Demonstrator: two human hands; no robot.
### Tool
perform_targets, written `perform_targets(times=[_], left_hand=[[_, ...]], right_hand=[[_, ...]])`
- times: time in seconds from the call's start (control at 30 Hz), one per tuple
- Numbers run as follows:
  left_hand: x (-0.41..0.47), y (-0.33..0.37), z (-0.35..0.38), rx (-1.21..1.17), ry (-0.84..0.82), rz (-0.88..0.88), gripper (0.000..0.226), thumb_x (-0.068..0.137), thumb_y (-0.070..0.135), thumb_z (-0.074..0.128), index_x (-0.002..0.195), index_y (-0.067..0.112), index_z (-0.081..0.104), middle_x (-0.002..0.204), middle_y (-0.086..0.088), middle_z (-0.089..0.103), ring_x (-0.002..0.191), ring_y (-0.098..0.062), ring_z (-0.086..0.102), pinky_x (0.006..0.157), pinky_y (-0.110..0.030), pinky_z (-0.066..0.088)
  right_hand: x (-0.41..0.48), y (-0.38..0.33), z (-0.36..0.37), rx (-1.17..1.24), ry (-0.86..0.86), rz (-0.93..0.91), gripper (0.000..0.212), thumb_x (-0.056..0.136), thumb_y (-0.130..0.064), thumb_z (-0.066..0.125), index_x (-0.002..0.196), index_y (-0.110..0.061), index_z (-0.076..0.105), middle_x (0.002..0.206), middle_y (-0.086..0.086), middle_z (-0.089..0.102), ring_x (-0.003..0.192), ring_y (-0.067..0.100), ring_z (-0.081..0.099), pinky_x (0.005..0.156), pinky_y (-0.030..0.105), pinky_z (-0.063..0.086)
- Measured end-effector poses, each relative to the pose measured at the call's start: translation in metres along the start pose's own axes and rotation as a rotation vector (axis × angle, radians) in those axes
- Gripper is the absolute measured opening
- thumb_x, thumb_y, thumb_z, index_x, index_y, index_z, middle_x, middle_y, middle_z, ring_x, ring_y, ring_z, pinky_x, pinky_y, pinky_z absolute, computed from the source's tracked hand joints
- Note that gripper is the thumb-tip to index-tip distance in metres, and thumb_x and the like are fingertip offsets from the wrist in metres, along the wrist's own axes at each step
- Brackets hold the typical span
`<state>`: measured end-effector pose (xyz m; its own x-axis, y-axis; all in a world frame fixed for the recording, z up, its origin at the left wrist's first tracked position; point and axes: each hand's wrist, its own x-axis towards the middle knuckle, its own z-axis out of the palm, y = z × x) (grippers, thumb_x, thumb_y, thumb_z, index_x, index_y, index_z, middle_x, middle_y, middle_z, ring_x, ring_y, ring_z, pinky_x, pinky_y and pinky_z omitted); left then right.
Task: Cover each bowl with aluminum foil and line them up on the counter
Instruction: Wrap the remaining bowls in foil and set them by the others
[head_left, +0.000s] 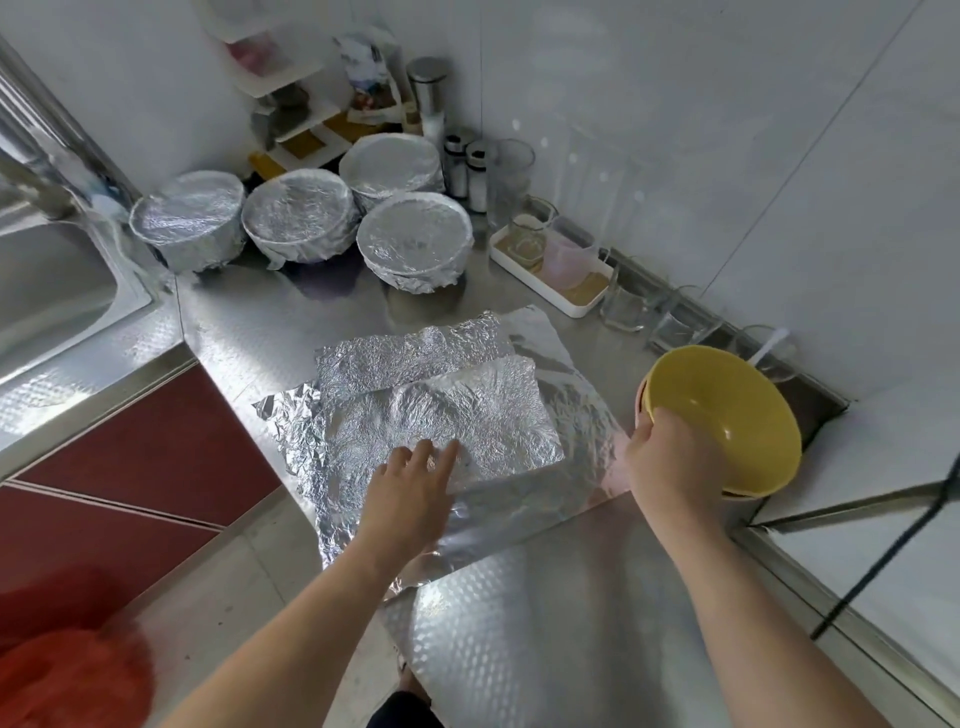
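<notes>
The left hand (410, 488) rests open-fingered on the foil (467, 395) mid-frame, likely pinning it to the surface (519, 649), while the right hand (670, 457) grips the yellow bowl (727, 415) by its rim at right, seemingly ready for wrapping; four covered bowls (301, 218) sit upper left.

Crinkled shiny foil sheets (441, 410) on dimpled steel counter (545, 623); glossy yellow bowl (727, 415).

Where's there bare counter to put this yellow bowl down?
Bare counter lies nearest you, in front of the foil sheets, and in a strip between those sheets and the covered bowls, beside the sink. Crowded: the back corner, with shakers, white tray and glasses.
</notes>
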<state>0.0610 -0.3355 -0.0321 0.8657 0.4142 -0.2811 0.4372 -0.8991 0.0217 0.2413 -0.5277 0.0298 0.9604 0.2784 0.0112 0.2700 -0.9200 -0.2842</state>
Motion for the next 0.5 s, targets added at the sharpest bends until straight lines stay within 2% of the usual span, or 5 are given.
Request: perform_targets(times=[0.13, 0.27, 0.37, 0.4, 0.5], left_hand=[[0.000, 0.001, 0.000, 0.002, 0.042, -0.055, 0.063, 0.098, 0.041, 0.043, 0.152, 0.020, 0.019, 0.144, -0.005, 0.043, 0.125, -0.028, 0.048, 0.102, -0.041, 0.043], [0.004, -0.001, 0.003, -0.090, 0.140, -0.053, 0.043, 0.088, 0.025, 0.060, 0.129, 0.015, 0.056, 0.117, -0.004, 0.066, 0.100, -0.026, 0.064, 0.087, -0.038, 0.051], [0.003, -0.010, -0.010, -0.110, 0.199, -0.067, 0.024, 0.086, 0.021, 0.066, 0.110, 0.019, 0.066, 0.106, 0.001, 0.072, 0.092, -0.021, 0.068, 0.085, -0.034, 0.053], [0.002, -0.013, -0.018, -0.134, 0.241, -0.081, 0.024, 0.085, 0.019, 0.069, 0.108, 0.018, 0.067, 0.104, 0.000, 0.073, 0.089, -0.021, 0.069, 0.082, -0.034, 0.055], [-0.006, -0.025, -0.050, -0.222, 0.401, -0.231, 0.020, 0.089, 0.006, 0.055, 0.105, 0.015, 0.065, 0.086, -0.007, 0.070, 0.071, -0.027, 0.065, 0.056, -0.031, 0.047]], right_hand=[[-0.005, -0.001, -0.009, 0.028, 0.108, -0.002, 0.018, 0.092, -0.009, 0.052, 0.079, 0.000, 0.057, 0.068, 0.022, 0.061, 0.059, 0.031, 0.045, 0.054, 0.033, 0.028], [-0.012, -0.007, -0.014, 0.059, 0.374, -0.136, 0.017, 0.078, 0.002, 0.057, 0.062, -0.003, 0.052, 0.047, 0.015, 0.049, 0.040, 0.030, 0.041, 0.048, 0.027, 0.025], [-0.013, -0.014, -0.014, 0.129, 0.525, -0.272, 0.008, 0.074, 0.001, 0.056, 0.075, -0.003, 0.062, 0.058, 0.014, 0.060, 0.053, 0.035, 0.056, 0.056, 0.032, 0.036], [-0.013, -0.018, -0.013, 0.142, 0.553, -0.310, 0.015, 0.072, 0.003, 0.057, 0.083, -0.002, 0.067, 0.064, 0.014, 0.065, 0.060, 0.035, 0.060, 0.060, 0.033, 0.039], [-0.018, -0.036, -0.007, 0.194, 0.585, -0.442, 0.031, 0.069, 0.008, 0.056, 0.095, -0.003, 0.070, 0.079, 0.008, 0.072, 0.079, 0.027, 0.067, 0.072, 0.034, 0.034]])
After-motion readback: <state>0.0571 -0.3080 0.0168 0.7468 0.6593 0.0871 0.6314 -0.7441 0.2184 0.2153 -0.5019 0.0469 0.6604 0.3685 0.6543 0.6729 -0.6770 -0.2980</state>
